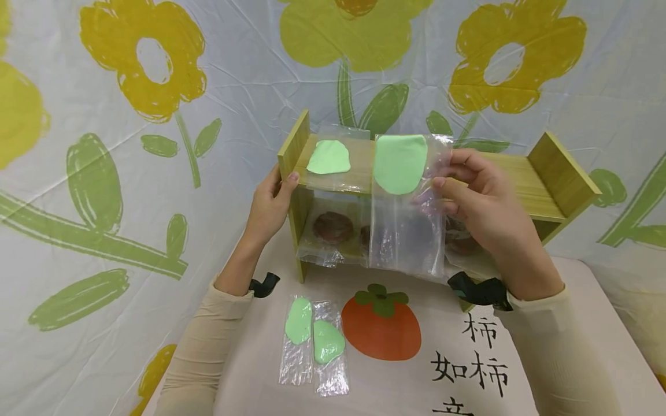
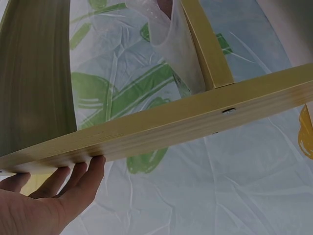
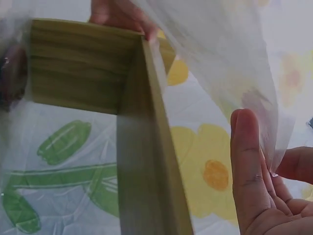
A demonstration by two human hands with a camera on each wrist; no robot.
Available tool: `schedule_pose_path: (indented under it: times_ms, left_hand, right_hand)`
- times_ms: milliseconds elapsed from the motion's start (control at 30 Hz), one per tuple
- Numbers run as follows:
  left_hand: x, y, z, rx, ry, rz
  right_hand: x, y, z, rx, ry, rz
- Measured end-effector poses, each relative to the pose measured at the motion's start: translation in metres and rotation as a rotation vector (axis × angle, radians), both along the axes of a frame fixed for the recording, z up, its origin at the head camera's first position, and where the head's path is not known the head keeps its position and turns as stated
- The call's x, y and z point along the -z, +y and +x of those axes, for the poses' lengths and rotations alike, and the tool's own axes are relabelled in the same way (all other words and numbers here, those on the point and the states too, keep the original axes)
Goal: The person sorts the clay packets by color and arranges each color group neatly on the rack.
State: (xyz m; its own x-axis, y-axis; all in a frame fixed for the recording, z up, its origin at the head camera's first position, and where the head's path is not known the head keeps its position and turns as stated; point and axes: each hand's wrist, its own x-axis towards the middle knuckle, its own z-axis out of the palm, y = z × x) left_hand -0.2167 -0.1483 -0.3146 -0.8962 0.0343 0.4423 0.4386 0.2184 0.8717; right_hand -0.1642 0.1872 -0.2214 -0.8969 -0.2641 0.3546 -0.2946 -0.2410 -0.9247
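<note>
- The right hand [image 1: 489, 211] pinched a clear bag [image 1: 403, 231] (a pale green blob [image 1: 400, 164] sat inside) by its right edge, before the wooden shelf [image 1: 512, 169].
- The left hand [image 1: 269, 205] gripped the shelf's left end panel [image 1: 294, 141].
- Another green-filled bag [image 1: 330, 157] lay on the shelf's upper board.

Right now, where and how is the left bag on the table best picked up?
I'd pinch the bag by its flat clear end, coming from the near side: the green blob sits toward the far end, so that grip likely avoids squashing it.
</note>
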Motion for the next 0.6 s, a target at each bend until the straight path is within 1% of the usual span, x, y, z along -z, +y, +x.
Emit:
schedule_pose_path:
  times_ms: [100, 200, 267, 400, 467, 600]
  left_hand:
    - [0.0, 0.0, 0.0, 0.0, -0.002, -0.001]
    - [-0.001, 0.001, 0.0, -0.001, -0.003, -0.003]
    - [0.0, 0.001, 0.0, -0.003, -0.003, -0.005]
    - [0.0, 0.001, 0.0, -0.002, -0.002, -0.008]
    - [0.0, 0.001, 0.0, -0.003, -0.002, -0.007]
    - [0.001, 0.0, 0.0, -0.006, -0.002, -0.005]
  right_hand:
    - [-0.012, -0.004, -0.01, -0.021, -0.007, -0.096]
    - [-0.026, -0.007, -0.021, -0.036, -0.025, -0.143]
    - [-0.035, -0.009, -0.028, -0.032, -0.047, -0.149]
    - [-0.048, -0.013, -0.041, 0.021, -0.104, -0.14]
    - [-0.052, -0.015, -0.048, 0.048, -0.141, -0.138]
    - [-0.055, -0.017, -0.064, 0.067, -0.199, -0.135]
